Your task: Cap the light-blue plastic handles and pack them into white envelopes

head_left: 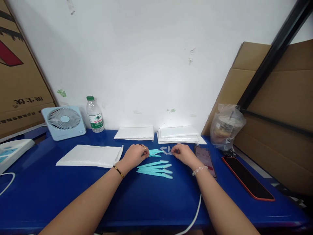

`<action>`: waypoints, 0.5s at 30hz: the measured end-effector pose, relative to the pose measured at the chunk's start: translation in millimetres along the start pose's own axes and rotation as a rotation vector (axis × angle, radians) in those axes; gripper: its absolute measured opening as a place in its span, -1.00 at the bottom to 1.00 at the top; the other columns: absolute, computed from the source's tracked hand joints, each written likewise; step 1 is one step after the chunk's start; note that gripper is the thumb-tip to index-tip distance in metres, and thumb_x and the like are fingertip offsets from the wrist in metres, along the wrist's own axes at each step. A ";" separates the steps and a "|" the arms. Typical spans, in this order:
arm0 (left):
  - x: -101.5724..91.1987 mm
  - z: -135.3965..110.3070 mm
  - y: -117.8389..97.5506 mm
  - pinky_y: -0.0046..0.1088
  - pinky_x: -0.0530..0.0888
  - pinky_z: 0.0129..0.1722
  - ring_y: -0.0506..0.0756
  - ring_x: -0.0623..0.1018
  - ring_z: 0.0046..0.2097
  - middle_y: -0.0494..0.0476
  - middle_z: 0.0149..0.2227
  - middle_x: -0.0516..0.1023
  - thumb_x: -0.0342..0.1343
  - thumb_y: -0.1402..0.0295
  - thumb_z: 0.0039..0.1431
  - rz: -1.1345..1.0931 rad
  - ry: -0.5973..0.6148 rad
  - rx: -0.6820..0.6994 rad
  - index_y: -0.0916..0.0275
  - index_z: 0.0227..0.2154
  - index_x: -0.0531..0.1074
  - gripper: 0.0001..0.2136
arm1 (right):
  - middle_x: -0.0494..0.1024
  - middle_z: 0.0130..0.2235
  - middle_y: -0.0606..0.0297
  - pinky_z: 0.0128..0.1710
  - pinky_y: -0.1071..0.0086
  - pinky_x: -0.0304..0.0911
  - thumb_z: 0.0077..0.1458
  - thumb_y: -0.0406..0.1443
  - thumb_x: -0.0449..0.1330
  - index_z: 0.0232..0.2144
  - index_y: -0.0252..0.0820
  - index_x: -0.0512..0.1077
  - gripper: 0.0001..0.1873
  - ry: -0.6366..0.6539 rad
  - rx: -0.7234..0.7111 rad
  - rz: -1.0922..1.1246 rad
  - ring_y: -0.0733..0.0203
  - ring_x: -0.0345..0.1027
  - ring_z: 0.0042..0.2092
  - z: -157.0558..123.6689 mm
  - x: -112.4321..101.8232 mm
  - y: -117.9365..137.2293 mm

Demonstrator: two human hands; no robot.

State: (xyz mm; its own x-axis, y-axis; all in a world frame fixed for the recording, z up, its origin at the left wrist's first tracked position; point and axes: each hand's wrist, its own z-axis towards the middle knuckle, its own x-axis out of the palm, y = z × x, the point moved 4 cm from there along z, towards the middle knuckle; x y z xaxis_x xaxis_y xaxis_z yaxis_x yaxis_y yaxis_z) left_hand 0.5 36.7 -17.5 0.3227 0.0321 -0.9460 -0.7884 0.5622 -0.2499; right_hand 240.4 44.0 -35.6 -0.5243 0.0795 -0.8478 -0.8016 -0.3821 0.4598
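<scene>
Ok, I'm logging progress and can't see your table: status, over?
Left hand at the upper turquoise sticks. Right hand at small clear pieces. Four more sticks fanned closer in. Phone by right hand, not blocking.

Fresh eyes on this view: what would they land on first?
Probably the turquoise sticks fanned out on the blue table, between the forearms. Beyond them, the left hand is at more sticks, the right hand at small clear pieces. A pale blue fan and a green-capped bottle stand back left.
</scene>
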 end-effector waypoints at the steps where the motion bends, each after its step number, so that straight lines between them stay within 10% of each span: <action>1: -0.3 -0.8 -1.8 -0.49 0.28 -0.32 0.04 0.47 -0.30 0.01 -0.36 0.53 0.03 0.32 0.10 -0.019 0.005 0.003 0.16 -0.41 0.47 -0.87 | 0.50 -0.36 0.29 -0.33 0.42 0.19 -0.08 -0.42 0.14 -0.43 -0.16 0.51 -0.83 0.012 0.004 0.008 0.25 0.33 -0.36 -0.6 -0.2 -0.9; 15: 12.4 -2.2 -8.4 -0.52 0.26 -0.41 0.02 0.46 -0.37 0.02 -0.39 0.55 0.03 0.30 0.08 -0.117 0.094 -0.026 0.16 -0.43 0.49 -0.86 | 0.44 -0.53 0.35 -0.53 0.52 0.11 -0.10 -0.28 0.23 -0.49 -0.23 0.49 -0.89 0.159 0.041 0.219 0.36 0.23 -0.50 -3.5 6.5 12.0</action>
State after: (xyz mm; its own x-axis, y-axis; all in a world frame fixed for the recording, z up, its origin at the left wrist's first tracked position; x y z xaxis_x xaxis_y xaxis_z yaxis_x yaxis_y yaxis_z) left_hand 10.0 30.6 -27.6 0.3639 -0.1109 -0.9248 -0.7617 0.5360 -0.3640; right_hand 228.4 36.7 -36.5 -0.6374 -0.1482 -0.7561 -0.6865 -0.3362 0.6447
